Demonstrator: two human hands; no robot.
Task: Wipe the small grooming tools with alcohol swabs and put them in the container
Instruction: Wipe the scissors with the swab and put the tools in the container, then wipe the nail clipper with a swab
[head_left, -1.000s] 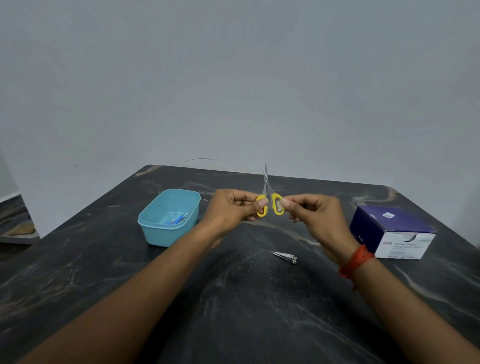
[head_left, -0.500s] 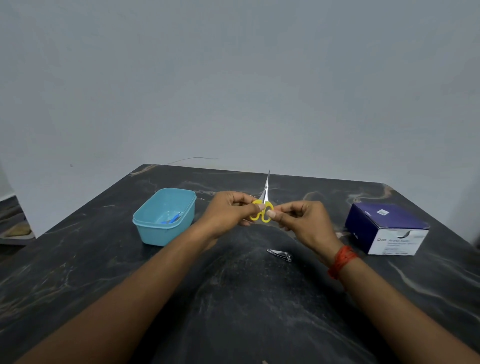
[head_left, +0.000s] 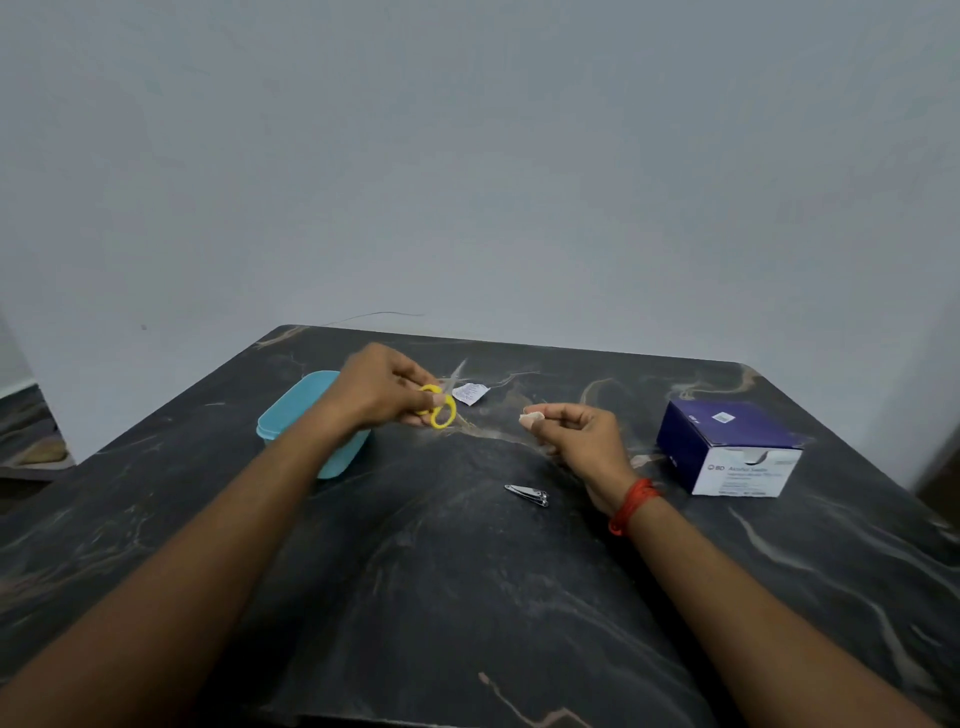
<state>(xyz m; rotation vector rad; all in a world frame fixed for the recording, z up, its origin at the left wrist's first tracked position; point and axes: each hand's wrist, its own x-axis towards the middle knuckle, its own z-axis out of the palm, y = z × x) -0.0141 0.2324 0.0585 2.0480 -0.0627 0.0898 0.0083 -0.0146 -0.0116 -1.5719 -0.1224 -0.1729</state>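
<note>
Just right of teal container (head_left: 283, 415) | left hand (head_left: 384, 389) pinches yellow-handled scissors (head_left: 441, 411) by loops, blades pointing away | right hand (head_left: 579, 439) pinches, perhaps, a swab (head_left: 531, 417)

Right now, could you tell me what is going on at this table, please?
A person is cleaning small grooming tools at a dark table. The left hand holds the yellow-handled scissors close to the blue container. The right hand pinches what looks like a small white swab. A nail clipper lies untouched between the arms, a torn wrapper lies beyond the scissors, and the swab box stands on the right.
</note>
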